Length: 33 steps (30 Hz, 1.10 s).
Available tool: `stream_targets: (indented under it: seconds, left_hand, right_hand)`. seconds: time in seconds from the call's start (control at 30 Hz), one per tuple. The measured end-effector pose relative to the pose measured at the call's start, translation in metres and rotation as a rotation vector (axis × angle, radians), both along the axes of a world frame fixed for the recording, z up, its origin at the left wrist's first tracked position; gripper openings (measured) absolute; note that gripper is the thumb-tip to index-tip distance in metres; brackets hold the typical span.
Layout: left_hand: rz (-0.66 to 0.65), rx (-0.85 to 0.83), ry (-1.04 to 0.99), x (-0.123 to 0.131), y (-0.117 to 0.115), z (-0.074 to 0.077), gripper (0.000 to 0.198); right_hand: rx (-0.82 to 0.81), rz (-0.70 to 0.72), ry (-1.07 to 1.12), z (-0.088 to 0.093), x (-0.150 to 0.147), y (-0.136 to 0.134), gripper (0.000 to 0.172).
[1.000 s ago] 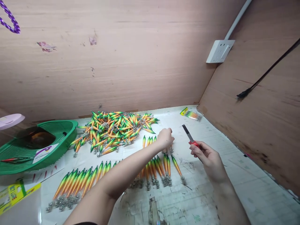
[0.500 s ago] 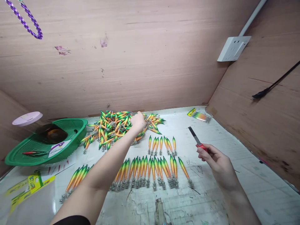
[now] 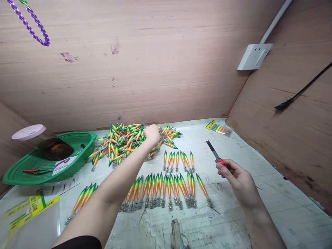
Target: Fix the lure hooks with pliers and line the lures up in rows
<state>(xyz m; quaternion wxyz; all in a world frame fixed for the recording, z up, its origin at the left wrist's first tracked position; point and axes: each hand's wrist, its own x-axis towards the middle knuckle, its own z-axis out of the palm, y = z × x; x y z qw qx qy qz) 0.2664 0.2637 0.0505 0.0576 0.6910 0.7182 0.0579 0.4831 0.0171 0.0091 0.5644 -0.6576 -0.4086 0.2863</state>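
My left hand (image 3: 152,135) reaches into a heap of green, yellow and orange lures (image 3: 121,141) near the back wall; its fingers are hidden behind the back of the hand. On the right, my right hand (image 3: 236,173) is closed round the red handle of a small knife (image 3: 215,154), whose blade points up and to the left. A short row of lures (image 3: 177,160) stands out below the heap, with a longer row (image 3: 158,190) nearer me. Another group of lures (image 3: 84,199) lies at the left, partly behind my left forearm.
A green basket (image 3: 90,141) holds a dark object and a red tool. Clear bags with yellow headers (image 3: 37,204) lie front left. At the back right is a packed set of lures (image 3: 220,129). A socket (image 3: 255,57) and a purple chain (image 3: 31,26) are higher up.
The view has shifted slightly. My left hand remains at the heap, and my right hand still holds the knife in nearly the same place.
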Motion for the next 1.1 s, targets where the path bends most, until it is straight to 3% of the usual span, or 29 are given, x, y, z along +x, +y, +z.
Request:
stream_targets:
  seconds: [0.27, 0.4, 0.5, 0.73, 0.97, 1.1]
  left_hand:
    - [0.001, 0.1, -0.283, -0.017, 0.007, 0.006, 0.031]
    - [-0.002, 0.172, -0.605, -0.036, -0.001, 0.017, 0.012]
    - [-0.052, 0.18, -0.91, -0.046, -0.019, 0.024, 0.017]
    - [-0.226, -0.08, -1.466, -0.051, -0.082, 0.028, 0.042]
    - [-0.228, -0.378, -1.711, -0.045, -0.119, 0.022, 0.04]
    - [-0.268, -0.435, -1.737, -0.043, -0.126, 0.025, 0.033]
  right_hand:
    - [0.0, 0.004, -0.017, 0.002, -0.003, 0.0, 0.051]
    - [0.012, -0.001, -0.026, 0.001, -0.002, 0.0, 0.051]
    - [0.015, 0.002, -0.037, 0.0, -0.002, 0.001, 0.05]
    - [0.009, 0.007, -0.058, -0.003, -0.002, 0.001, 0.049]
    - [-0.003, 0.027, -0.047, -0.005, -0.003, 0.002, 0.049]
    - [-0.012, 0.031, -0.034, -0.006, -0.002, 0.002, 0.047]
